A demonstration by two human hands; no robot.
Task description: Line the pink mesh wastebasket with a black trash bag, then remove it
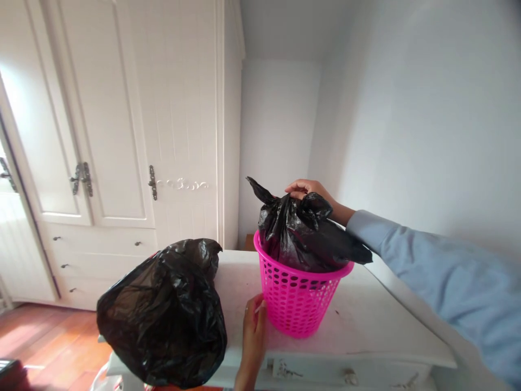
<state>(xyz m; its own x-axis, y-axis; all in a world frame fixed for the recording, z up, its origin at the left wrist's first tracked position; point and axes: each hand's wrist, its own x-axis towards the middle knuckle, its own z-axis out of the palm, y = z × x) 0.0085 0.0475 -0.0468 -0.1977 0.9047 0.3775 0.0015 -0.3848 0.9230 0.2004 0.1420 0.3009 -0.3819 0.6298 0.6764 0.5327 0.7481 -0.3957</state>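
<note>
A pink perforated plastic basket (pixel 301 309) stands on the white tabletop, leaning slightly. Bunched up in its mouth is a black garbage bag (pixel 287 239) with its gathered top and loose ends sticking out above the rim. My right hand (pixel 309 193), in a blue-grey sleeve, is closed on the gathered top of this bag. Low at the basket's left side, my left hand (pixel 254 328) has its fingers curled against the wall; the fingertips are partly hidden. A second black garbage bag (pixel 166 315), puffed out and full-looking, sits left of my left hand.
The white table (pixel 374 320) has drawers along its front and meets a pale wall (pixel 407 125) on the right. Behind stands a white wardrobe (pixel 179 119) with dark metal handles. Reddish wooden floor (pixel 52 336) shows at lower left, with a dark object (pixel 12 374) in the corner.
</note>
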